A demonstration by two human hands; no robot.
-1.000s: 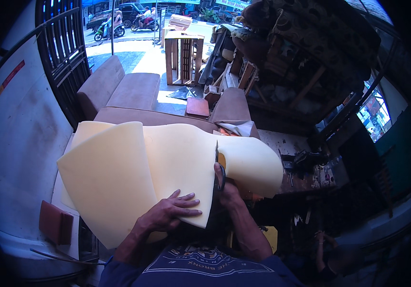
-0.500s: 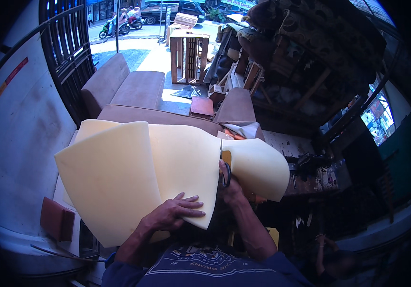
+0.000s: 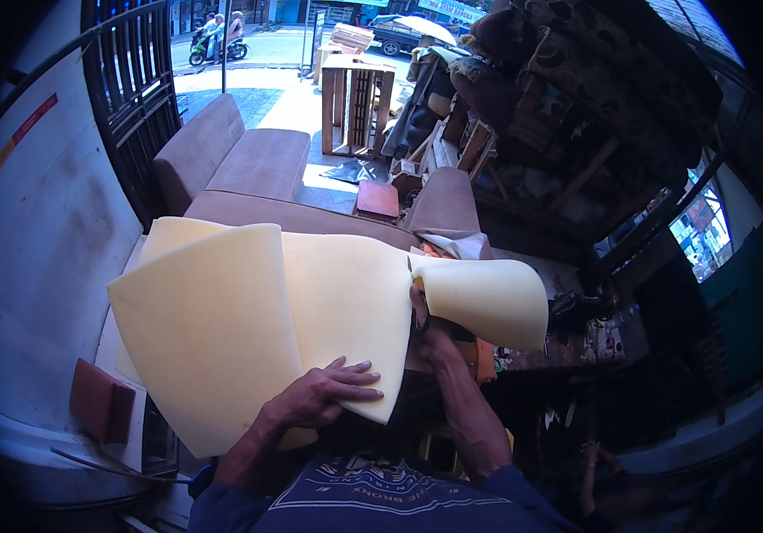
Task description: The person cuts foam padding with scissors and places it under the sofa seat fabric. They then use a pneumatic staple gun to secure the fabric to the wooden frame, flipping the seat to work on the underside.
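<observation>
Moved: my left hand [image 3: 324, 395] slid slightly right along the foam sheet [image 3: 248, 329]; the right flap curled further.
Left hand: spread flat, pressing foam, frame centre.
Right hand [image 3: 426, 333]: clenched on a cutter, I think.
Risk: foam may shift, tearing the cut.

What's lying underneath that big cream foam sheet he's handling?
Under the foam sheet, a white surface peeks out at its left edge, and a brown sofa stands behind. The left hand presses on top; the right hand grips its edge. The rest beneath is covered.
</observation>
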